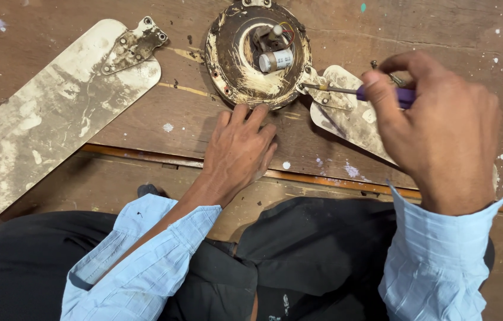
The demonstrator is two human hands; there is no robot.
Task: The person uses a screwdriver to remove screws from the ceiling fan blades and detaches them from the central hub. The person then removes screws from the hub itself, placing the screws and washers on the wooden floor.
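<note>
The fan motor [257,56] sits at the top centre of the frame on the wooden surface [144,125], its open housing facing up with a small white capacitor [276,60] inside. Your right hand [441,128] grips a purple screwdriver [376,93], its tip at the blade bracket on the motor's right edge. Your left hand [238,151] lies flat, fingers spread, touching the motor's lower rim. A loose blade [49,119] lies at the upper left.
</note>
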